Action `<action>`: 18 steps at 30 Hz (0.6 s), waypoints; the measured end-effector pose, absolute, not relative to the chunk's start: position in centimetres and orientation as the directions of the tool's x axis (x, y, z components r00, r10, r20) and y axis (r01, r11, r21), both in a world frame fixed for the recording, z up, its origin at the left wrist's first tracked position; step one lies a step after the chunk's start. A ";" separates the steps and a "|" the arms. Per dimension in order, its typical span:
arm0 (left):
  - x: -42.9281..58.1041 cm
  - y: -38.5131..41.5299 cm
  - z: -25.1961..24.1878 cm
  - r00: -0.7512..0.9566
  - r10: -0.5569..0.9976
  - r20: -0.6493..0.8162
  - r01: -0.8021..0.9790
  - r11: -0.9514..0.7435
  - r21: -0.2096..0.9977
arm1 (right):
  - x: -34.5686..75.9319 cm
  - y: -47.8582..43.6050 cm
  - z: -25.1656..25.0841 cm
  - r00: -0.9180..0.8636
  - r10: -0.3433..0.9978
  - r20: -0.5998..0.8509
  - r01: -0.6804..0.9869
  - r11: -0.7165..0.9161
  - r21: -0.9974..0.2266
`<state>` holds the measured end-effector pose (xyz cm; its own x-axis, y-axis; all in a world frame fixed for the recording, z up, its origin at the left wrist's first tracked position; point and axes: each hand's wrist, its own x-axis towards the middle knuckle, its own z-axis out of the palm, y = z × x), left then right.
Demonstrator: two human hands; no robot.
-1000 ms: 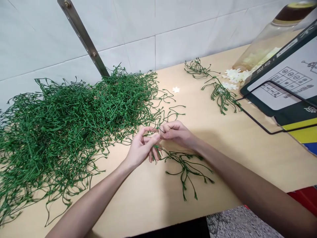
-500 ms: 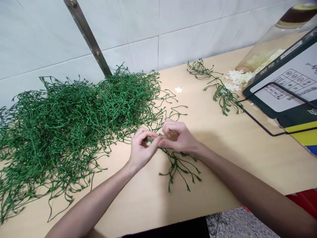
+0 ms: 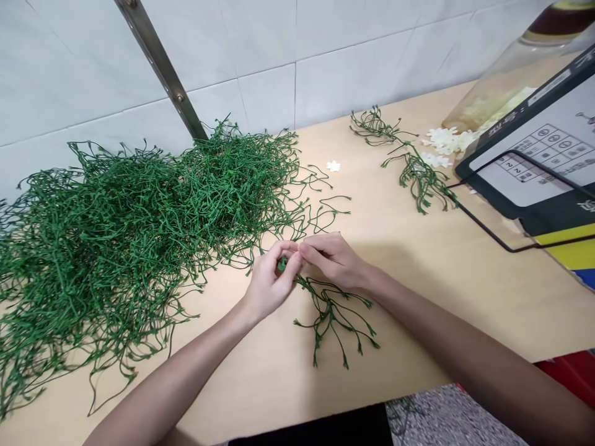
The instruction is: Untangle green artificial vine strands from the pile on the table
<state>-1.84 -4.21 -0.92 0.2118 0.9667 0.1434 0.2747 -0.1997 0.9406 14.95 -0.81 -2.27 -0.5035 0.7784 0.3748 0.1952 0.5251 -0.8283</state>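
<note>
Green wiry sprig [image 3: 329,306], knob-tipped, in left hand [image 3: 269,282]; tangled heap [image 3: 153,217] alongside

Big pile of stems [image 3: 139,229] on the left is super bright green, while the sprig [image 3: 329,306] in the near middle looks a bit darker green. Flowers [image 3: 444,141] far right are white, the desk [image 3: 493,279] is light tan and the tiles [image 3: 372,37] are whitish with faint grey streaks. Box [image 3: 558,214] on the right: dark green, white panel with black print, yellow and blue stripes.
</note>
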 end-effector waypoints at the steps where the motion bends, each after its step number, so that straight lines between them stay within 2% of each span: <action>1: -1.9 -4.2 -0.9 0.230 0.963 0.140 0.299 -0.207 0.931 | 14.9 -0.8 -2.4 -0.495 0.780 0.382 0.214 0.536 -0.817; 5: -2.0 -4.1 -1.2 0.266 0.955 0.132 0.328 -0.218 0.919 | 14.9 -0.5 -2.6 -0.470 0.806 0.360 0.256 0.515 -0.818; 12: -1.9 -3.9 -1.7 0.239 0.968 0.079 0.235 -0.136 0.963 | 14.7 -0.6 -2.2 -0.441 0.853 0.279 0.293 0.430 -0.854; 15: -2.0 -4.4 -1.4 0.219 0.966 0.135 0.260 -0.191 0.946 | 14.7 -0.3 -2.3 -0.404 0.879 0.254 0.277 0.382 -0.882; 18: -2.4 -5.2 -1.2 0.226 0.940 0.256 0.277 -0.314 0.908 | 14.9 0.3 -2.5 -0.215 0.950 0.227 0.184 0.268 -0.946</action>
